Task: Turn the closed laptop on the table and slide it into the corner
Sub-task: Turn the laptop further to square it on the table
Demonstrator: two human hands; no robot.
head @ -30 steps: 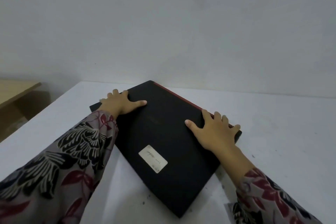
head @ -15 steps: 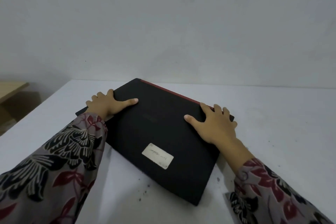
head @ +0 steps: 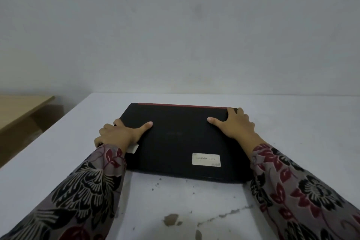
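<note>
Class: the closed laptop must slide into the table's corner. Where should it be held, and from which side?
Hold the laptop by its two short side edges, one hand from each side, as the left hand and right hand do now. It lies flat, wide and thin, so palms on the lid with fingers over the edges probably steer it best.

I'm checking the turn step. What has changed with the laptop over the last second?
The closed black laptop has swung from diagonal to square with the wall, its red strip facing it. The left hand and right hand stayed pressed on its two sides; it still lies flat on the white table.
</note>
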